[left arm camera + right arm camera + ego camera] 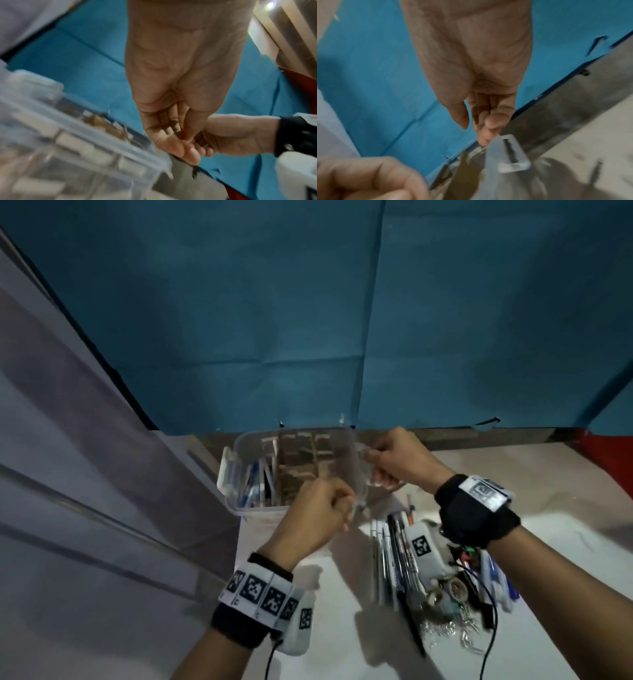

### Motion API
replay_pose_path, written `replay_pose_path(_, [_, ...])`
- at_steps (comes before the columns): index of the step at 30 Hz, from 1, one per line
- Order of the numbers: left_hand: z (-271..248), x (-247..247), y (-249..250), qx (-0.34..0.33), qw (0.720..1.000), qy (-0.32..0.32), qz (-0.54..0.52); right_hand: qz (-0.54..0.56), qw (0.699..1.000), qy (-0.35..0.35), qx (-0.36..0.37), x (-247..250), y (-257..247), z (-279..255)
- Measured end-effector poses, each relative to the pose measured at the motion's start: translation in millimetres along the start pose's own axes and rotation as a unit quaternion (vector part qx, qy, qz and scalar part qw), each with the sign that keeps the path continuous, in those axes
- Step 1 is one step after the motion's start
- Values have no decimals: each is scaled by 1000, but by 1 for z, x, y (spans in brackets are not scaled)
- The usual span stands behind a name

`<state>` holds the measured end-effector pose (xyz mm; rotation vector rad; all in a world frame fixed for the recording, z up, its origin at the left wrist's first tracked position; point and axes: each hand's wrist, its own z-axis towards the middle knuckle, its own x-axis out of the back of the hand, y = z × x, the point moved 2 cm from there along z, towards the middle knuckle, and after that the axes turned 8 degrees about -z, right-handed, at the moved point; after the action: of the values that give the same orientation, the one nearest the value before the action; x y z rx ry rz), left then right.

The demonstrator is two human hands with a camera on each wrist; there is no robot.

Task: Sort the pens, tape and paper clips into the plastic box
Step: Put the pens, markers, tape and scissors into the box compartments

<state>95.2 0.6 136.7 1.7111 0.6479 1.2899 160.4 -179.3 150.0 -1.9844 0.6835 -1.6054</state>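
The clear plastic box (239, 508) stands at the table's back edge, blurred, with cardboard dividers inside and several pens (251, 486) upright in its left compartment. My left hand (344, 503) has curled fingers, thumb against them, at the box's near right corner (164, 165); it seems to pinch the rim there. My right hand (371, 458) curls round the box's right side, its fingertips (483, 140) on the clear latch flap (510, 152). More pens (394, 559), a tape roll (455, 589) and paper clips (448, 628) lie heaped below my right wrist.
Blue sheeting (308, 320) hangs behind the table. A grey panel (85, 474) runs along the left, close to the box. The white tabletop (565, 491) stretches to the right. A black cable (489, 628) trails from my right wrist over the heap.
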Motion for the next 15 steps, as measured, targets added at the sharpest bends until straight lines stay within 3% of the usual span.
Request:
replay_pose_path(4, [8,-76,-34,53,995,-62,56,-21,997,-47,-60,-9,56,-28])
replay_pose_path(8, [6,-124,-80,171,977,-46,117,-153,977,-110,-103,-57,99,-49])
replay_pose_path(15, [-12,-154,-105,199,972,-9,126,-208,966,-101,-112,-122,118,-77])
